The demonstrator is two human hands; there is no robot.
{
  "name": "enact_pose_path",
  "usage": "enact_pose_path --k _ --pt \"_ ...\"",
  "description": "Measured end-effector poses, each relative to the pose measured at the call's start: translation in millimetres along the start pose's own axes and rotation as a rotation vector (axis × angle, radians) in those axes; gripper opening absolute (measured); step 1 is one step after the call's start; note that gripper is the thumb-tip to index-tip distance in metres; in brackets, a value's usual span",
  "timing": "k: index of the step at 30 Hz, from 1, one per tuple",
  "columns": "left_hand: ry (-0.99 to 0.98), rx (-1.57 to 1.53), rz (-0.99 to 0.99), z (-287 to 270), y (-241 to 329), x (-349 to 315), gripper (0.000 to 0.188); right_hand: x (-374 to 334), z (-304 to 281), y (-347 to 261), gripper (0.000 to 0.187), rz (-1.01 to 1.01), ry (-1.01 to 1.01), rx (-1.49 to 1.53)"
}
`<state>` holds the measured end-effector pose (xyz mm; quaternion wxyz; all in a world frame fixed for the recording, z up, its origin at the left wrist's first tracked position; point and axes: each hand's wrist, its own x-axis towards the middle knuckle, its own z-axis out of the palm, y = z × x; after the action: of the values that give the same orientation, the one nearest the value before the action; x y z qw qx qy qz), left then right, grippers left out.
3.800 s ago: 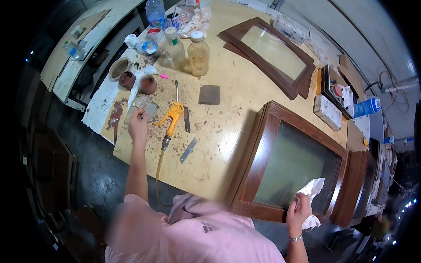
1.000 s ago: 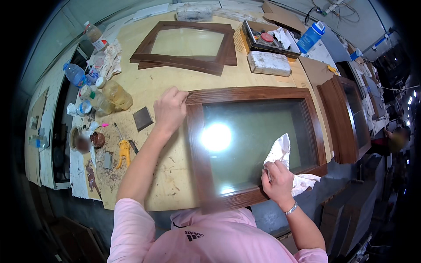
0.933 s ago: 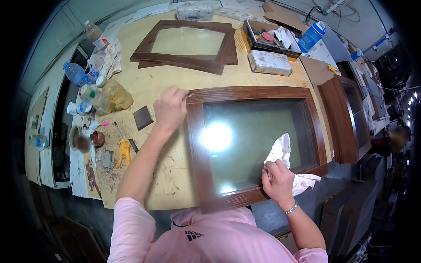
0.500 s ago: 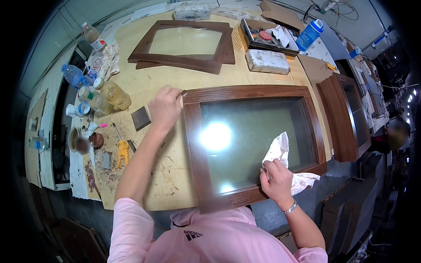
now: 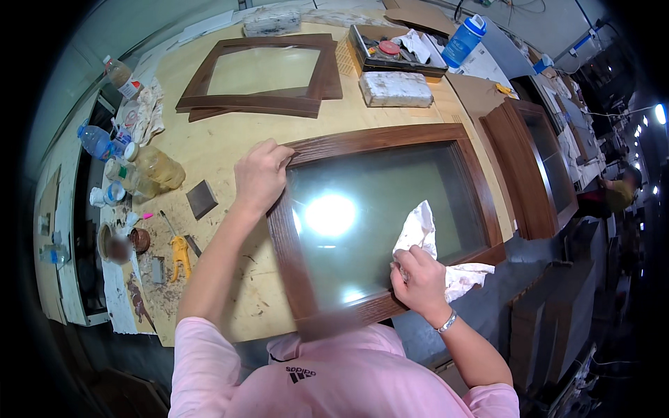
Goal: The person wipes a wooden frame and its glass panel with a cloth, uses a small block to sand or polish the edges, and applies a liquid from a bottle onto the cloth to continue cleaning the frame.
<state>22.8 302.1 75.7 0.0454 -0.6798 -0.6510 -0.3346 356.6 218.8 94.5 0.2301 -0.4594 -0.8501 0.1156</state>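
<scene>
A brown wooden frame with a glass pane (image 5: 376, 209) lies tilted across the near side of the workbench, its near edge close to my body. My left hand (image 5: 261, 174) grips the frame's far left corner, fingers bent over the wood. Bunched in my right hand (image 5: 421, 279) is a white cloth (image 5: 418, 230), stained in places. That hand is closed and rests over the near rail, toward the right. One end of the cloth stands up over the glass; another (image 5: 468, 280) hangs across the near right corner. Bright light reflects off the pane.
Two stacked frames (image 5: 195, 104) lie at the back. A tool box (image 5: 359, 52), a wrapped block (image 5: 396, 90) and a blue bottle (image 5: 463, 43) stand back right. Several bottles (image 5: 157, 166), a dark square pad (image 5: 201, 200) and a yellow-handled tool (image 5: 180, 256) sit left. More framed panels (image 5: 523, 164) stand right.
The view has shifted, so the bench things appear further left. My left hand stays on the frame's corner, and my right hand still holds the cloth near the same rail.
</scene>
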Motion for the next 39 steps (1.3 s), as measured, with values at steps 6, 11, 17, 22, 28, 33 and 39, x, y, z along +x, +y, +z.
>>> enact_pose_path --k 6,11,17,22,28,33,39 --pt "0.068 -0.107 -0.126 -32.7 -27.7 -37.8 0.012 1.0 -1.3 -1.6 0.014 -0.001 0.007 0.001" --pt "-0.045 -0.051 -0.444 -54.7 -50.6 -130.4 0.015 0.0 -1.7 -1.8 0.014 -0.015 0.001 0.007" --pt "0.066 -0.117 -0.522 -61.9 -37.2 -155.2 0.018 -2.0 -2.7 -2.6 0.016 -0.042 -0.019 0.004" --pt "0.159 -0.179 -0.454 -57.8 -1.3 -115.4 0.017 -3.6 -1.8 2.5 0.017 -0.066 -0.036 0.012" --pt "0.232 -0.311 -0.544 -56.4 21.2 -111.5 0.012 -4.4 -4.6 5.3 0.017 -0.043 -0.064 0.066" --pt "0.205 -0.231 -0.494 -58.1 65.1 -92.2 0.010 -1.1 -20.5 22.1 0.016 -0.054 -0.136 0.142" --pt "0.095 -0.053 -0.560 -38.8 105.1 -76.6 0.011 -10.0 -59.7 91.8 0.016 -0.009 -0.137 0.036"
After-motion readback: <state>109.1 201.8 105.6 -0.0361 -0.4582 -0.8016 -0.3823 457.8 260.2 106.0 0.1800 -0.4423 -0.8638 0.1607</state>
